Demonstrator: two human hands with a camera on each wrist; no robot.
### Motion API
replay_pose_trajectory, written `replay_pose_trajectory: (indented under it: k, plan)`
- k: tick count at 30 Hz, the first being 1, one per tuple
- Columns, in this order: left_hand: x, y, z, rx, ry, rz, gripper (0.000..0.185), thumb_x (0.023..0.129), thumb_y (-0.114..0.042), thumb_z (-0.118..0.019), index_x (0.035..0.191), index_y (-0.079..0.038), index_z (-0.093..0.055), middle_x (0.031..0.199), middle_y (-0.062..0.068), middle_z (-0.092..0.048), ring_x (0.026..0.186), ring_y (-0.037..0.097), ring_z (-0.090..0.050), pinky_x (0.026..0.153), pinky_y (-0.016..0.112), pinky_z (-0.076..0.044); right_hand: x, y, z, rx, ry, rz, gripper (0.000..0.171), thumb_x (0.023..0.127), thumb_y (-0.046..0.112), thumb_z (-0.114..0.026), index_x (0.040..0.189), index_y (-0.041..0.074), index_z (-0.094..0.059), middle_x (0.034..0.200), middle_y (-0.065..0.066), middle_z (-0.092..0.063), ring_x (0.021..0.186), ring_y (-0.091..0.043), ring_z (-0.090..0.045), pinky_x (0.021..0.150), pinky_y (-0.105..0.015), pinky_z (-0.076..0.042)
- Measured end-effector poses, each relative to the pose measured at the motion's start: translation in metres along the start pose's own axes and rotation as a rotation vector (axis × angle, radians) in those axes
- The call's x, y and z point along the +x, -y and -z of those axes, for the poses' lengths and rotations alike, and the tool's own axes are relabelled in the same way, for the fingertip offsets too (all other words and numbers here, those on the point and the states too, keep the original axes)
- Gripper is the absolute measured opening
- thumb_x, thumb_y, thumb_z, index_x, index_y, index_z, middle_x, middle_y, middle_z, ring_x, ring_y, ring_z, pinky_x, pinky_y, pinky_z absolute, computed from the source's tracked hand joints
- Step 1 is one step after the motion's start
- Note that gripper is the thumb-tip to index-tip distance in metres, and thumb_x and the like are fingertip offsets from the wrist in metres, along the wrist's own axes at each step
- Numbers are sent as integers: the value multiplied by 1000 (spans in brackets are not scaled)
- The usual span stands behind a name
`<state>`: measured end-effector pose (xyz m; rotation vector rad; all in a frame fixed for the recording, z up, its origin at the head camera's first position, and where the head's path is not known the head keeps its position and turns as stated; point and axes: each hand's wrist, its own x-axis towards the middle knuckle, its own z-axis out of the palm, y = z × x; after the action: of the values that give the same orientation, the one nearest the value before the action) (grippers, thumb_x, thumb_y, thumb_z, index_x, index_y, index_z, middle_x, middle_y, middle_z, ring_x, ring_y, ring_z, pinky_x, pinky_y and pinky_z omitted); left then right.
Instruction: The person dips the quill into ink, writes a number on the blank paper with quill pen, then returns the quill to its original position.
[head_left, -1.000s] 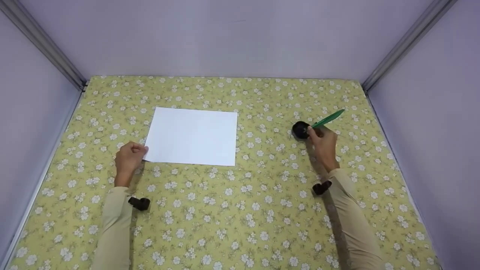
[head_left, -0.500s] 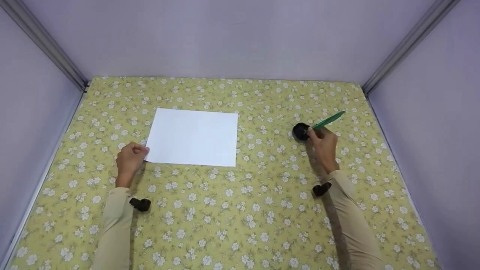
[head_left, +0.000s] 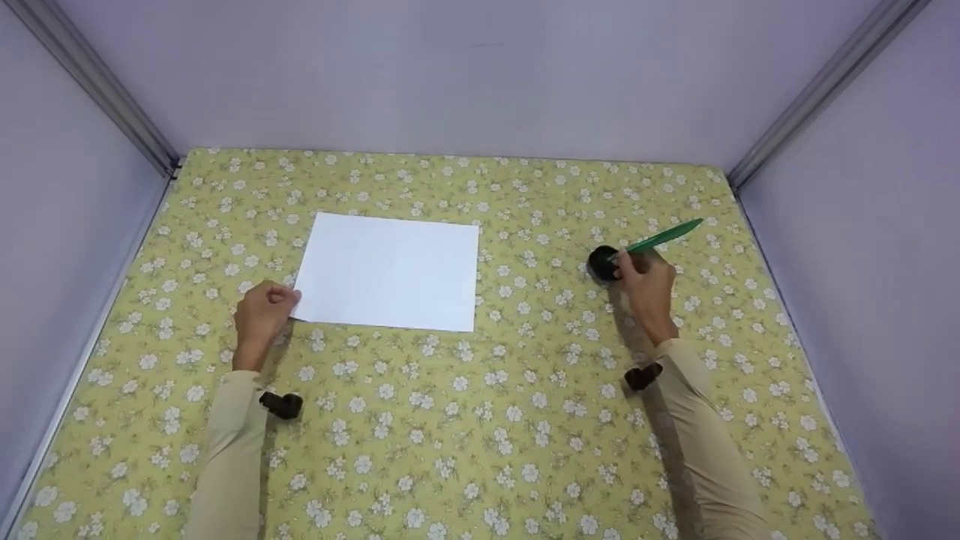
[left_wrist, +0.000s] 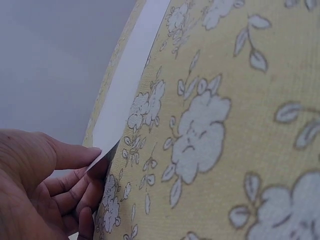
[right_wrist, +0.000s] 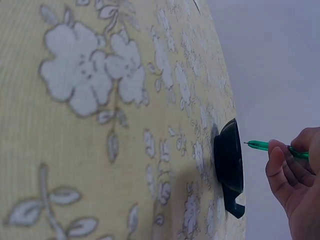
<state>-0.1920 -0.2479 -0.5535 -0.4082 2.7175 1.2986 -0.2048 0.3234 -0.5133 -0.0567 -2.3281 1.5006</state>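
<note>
My left hand pinches the lower left corner of a white sheet of paper between thumb and fingers. In the left wrist view that corner of the paper curls up slightly off the cloth. On the right, my right hand pinches a green pen whose far end is shaped like a long leaf. Its fine point hangs over the mouth of a small black round dish with a short handle, apart from it. From the head view, the thumb and fingertips overlap the dish's right rim.
A yellow flowered cloth covers the table. Pale walls enclose it at the back and both sides, with metal posts in the corners. Each wrist carries a small black camera.
The pen has tilted a little in my right hand, its leaf end swinging to the right. The left hand keeps its pinch on the paper, and the dish stays in place.
</note>
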Motion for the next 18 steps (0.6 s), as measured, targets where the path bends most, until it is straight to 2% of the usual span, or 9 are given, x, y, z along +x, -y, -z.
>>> replay_pose_trajectory:
  k: [4, 6, 8, 10, 13, 15, 18]
  plan:
    - [1, 0, 1, -12, 8, 10, 37, 106, -29, -60, 124, 3, -65, 114, 18, -68, 95, 26, -63, 84, 39, -50, 1, 4, -4, 17, -4, 32, 25, 106, 7, -62, 105, -17, -70, 89, -38, -69, 77, -56, -63, 57, -18, -52]
    - [1, -1, 2, -19, 12, 8, 38, 106, -30, -61, 124, 3, -66, 113, 17, -68, 93, 23, -63, 81, 36, -49, 2, 6, -7, 24, -9, 56, 23, 105, 4, -63, 104, -17, -70, 87, -39, -68, 72, -53, -63, 56, -17, -51]
    - [2, -2, 3, -26, 15, 1, 38, 106, -31, -61, 124, 3, -66, 113, 16, -69, 92, 21, -63, 81, 34, -49, 2, 9, -10, 23, -13, 73, 22, 104, 4, -63, 103, -17, -71, 85, -38, -68, 67, -44, -65, 55, -16, -49]
    - [3, -3, 5, -42, 22, 3, 40, 106, -32, -61, 124, 3, -67, 114, 17, -69, 93, 22, -63, 81, 35, -50, 2, 12, -13, 14, -6, 81, 24, 105, 6, -63, 103, -17, -71, 85, -37, -69, 62, -28, -66, 54, -18, -49]
    - [2, -3, 9, -56, 46, 14, 41, 106, -33, -61, 126, 3, -66, 118, 19, -68, 99, 29, -64, 86, 40, -51, 1, 15, -19, 6, 23, 81, 25, 105, 8, -63, 103, -16, -71, 84, -33, -69, 59, -7, -62, 55, -23, -52]
    - [1, 0, 13, -54, 66, 16, 43, 106, -35, -60, 127, 3, -66, 123, 22, -67, 105, 33, -64, 90, 43, -51, 1, 16, -24, 3, 40, 85, 24, 105, 8, -63, 103, -15, -72, 82, -26, -70, 60, 0, -61, 56, -25, -53]
    - [3, 1, 19, -60, 104, 6, 44, 107, -34, -58, 128, 4, -64, 130, 25, -65, 106, 30, -64, 90, 41, -53, 2, 17, -28, 25, 48, 95, 22, 105, 5, -63, 102, -14, -73, 79, -12, -71, 62, -1, -62, 58, -27, -54]
